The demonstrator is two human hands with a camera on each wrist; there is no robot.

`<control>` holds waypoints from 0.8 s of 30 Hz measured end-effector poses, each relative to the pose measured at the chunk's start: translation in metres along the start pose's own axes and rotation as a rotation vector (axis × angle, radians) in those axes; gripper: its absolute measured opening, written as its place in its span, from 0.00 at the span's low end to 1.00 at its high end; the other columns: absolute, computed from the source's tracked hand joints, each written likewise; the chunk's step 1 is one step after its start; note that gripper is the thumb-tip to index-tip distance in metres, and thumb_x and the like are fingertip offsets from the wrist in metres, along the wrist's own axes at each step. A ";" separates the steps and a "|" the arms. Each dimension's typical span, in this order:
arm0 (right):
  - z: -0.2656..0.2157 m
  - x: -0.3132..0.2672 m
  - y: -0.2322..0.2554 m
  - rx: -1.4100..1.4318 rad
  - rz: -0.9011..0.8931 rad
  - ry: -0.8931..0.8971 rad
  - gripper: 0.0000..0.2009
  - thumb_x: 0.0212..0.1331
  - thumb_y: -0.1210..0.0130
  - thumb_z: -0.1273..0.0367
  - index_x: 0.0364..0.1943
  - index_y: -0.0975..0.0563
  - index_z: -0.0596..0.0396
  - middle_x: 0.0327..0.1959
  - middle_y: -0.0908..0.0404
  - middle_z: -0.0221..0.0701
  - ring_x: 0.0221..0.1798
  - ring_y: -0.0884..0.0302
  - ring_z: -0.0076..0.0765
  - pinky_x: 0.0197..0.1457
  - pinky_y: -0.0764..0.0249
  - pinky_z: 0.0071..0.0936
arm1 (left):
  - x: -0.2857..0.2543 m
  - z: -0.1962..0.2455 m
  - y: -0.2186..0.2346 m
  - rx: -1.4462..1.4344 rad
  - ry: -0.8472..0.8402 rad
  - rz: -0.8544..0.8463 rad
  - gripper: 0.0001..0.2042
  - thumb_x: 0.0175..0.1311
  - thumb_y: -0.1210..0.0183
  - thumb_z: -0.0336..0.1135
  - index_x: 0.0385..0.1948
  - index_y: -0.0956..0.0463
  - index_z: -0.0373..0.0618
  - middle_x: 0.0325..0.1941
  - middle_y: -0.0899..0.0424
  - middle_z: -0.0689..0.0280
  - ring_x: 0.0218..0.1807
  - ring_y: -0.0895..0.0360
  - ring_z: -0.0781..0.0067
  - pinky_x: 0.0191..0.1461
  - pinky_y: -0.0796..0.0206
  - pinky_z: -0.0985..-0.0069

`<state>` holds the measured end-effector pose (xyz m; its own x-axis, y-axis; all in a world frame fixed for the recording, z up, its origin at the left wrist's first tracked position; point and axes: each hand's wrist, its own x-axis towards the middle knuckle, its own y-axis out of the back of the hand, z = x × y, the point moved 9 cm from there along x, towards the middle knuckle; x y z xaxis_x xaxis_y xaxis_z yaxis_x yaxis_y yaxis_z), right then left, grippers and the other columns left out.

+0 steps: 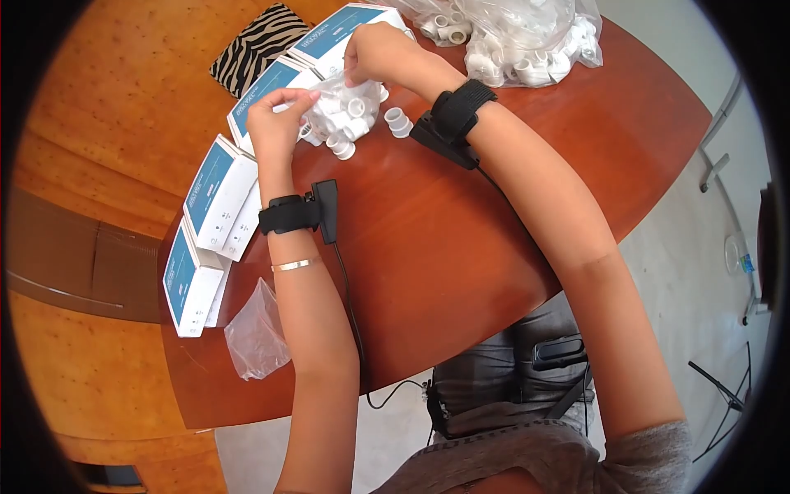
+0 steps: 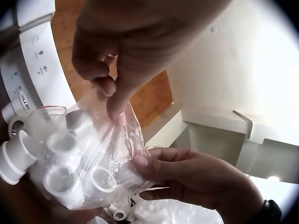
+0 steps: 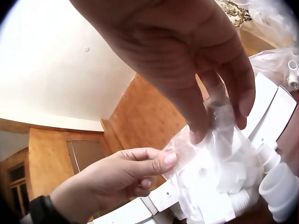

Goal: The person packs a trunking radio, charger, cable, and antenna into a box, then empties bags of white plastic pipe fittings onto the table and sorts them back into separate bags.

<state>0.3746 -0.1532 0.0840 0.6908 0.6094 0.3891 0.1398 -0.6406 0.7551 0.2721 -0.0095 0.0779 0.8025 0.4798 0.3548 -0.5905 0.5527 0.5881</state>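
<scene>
A clear plastic bag [image 1: 344, 109] filled with several white pipe fittings [image 2: 61, 179] stands on the table. My left hand [image 1: 276, 123] pinches the bag's upper edge between thumb and fingers. On the other side of the opening, my right hand [image 1: 385, 58] grips the bag's rim. A white threaded fitting [image 3: 222, 119] shows right at the right fingertips; I cannot tell if they hold it through the plastic. Loose white fittings lie close around the bag, one coupling [image 1: 398, 123] to its right and another fitting [image 2: 18, 156] at its left side in the left wrist view.
White-and-blue boxes [image 1: 216, 193] line the table's left and far edge. Large clear bags of white fittings [image 1: 535, 58] sit at the far right. A flat plastic bag [image 1: 259, 333] lies by the left forearm. Black cables run from both wrist cameras across the wooden table [image 1: 461, 263].
</scene>
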 end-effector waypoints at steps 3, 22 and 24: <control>-0.006 0.002 0.011 0.014 0.146 0.115 0.07 0.39 0.33 0.68 0.25 0.15 0.52 0.28 0.17 0.42 0.35 0.17 0.45 0.39 0.22 0.34 | 0.003 0.007 -0.002 -0.255 -0.061 0.051 0.09 0.52 0.33 0.29 0.30 0.22 0.33 0.32 0.19 0.61 0.25 0.21 0.77 0.29 0.27 0.81; -0.036 -0.014 0.054 0.438 0.447 0.343 0.05 0.43 0.41 0.75 0.21 0.21 0.64 0.21 0.22 0.50 0.28 0.21 0.51 0.34 0.26 0.38 | 0.003 0.032 0.011 -0.573 -0.296 0.100 0.09 0.65 0.42 0.32 0.39 0.29 0.36 0.38 0.21 0.58 0.41 0.21 0.71 0.50 0.26 0.75; -0.043 -0.023 0.063 0.464 0.517 0.421 0.05 0.44 0.41 0.74 0.23 0.20 0.64 0.23 0.21 0.49 0.29 0.20 0.51 0.35 0.25 0.36 | 0.003 0.035 0.014 -0.577 -0.307 0.111 0.09 0.65 0.42 0.32 0.38 0.30 0.36 0.38 0.21 0.58 0.41 0.21 0.70 0.50 0.26 0.75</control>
<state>0.3367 -0.1877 0.1454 0.4369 0.2493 0.8643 0.2197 -0.9613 0.1662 0.2690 -0.0248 0.1125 0.6719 0.3861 0.6321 -0.5541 0.8283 0.0831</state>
